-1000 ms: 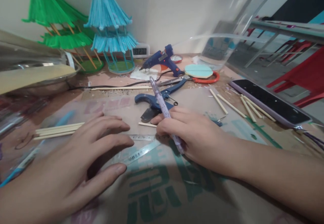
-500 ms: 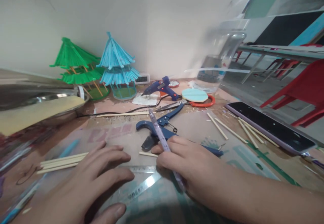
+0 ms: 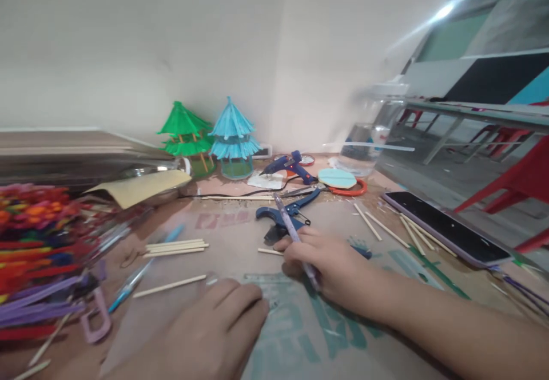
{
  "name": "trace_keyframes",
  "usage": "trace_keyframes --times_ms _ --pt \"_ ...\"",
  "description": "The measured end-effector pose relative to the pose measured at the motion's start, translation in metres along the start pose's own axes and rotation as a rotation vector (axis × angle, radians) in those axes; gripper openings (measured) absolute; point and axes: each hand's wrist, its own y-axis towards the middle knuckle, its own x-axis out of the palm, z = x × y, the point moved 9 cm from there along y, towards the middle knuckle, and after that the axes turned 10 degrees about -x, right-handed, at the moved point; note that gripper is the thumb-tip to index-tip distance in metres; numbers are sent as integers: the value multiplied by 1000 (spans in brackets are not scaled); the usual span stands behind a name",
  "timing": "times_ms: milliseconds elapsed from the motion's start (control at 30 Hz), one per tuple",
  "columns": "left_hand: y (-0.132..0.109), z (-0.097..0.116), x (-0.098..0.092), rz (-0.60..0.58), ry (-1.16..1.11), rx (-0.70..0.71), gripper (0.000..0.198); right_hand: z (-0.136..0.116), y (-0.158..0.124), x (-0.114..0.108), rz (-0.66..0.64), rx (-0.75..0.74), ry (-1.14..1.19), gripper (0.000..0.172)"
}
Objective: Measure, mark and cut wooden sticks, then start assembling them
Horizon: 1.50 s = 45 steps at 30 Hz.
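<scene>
My right hand (image 3: 330, 265) is closed around a clear purple pen (image 3: 294, 236), its tip down near a short wooden stick (image 3: 269, 251) on the cardboard sheet. A transparent ruler (image 3: 268, 282) lies flat under my left hand (image 3: 214, 328), whose fingers are stretched out and pressing on it. Blue-handled cutters (image 3: 285, 215) lie just beyond the right hand.
Green (image 3: 184, 134) and blue (image 3: 234, 137) stick pagodas stand by the wall with a blue glue gun (image 3: 288, 166). A pile of coloured sticks (image 3: 30, 254) lies left, wooden sticks (image 3: 175, 246) in the middle, a phone (image 3: 446, 228) and more sticks (image 3: 386, 225) to the right.
The view has tilted up and pulled back, revealing the coloured stick pile at left. Both hands stay on the ruler and pen; the left hand has slid slightly nearer.
</scene>
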Motion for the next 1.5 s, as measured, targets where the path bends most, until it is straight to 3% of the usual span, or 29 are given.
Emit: trace_keyframes --times_ms 167,267,433,633,1067,1267,1500 --pt "-7 19 8 -101 108 -48 41 -10 7 6 -7 -76 13 22" --pt "-10 21 12 -123 151 -102 50 -20 8 5 14 -147 22 22" --pt "-11 22 21 -261 257 -113 65 -26 7 2 52 -200 9 22" --pt "-7 28 22 -238 332 -65 67 -30 7 5 50 -270 24 20" --pt "1 24 23 -299 332 -81 53 -33 11 15 -93 -188 -21 22" --pt "1 22 30 -404 280 -122 49 -32 10 15 -85 -202 -23 24" --pt "-4 23 31 -403 226 -114 43 -31 10 19 -134 -167 -29 22"
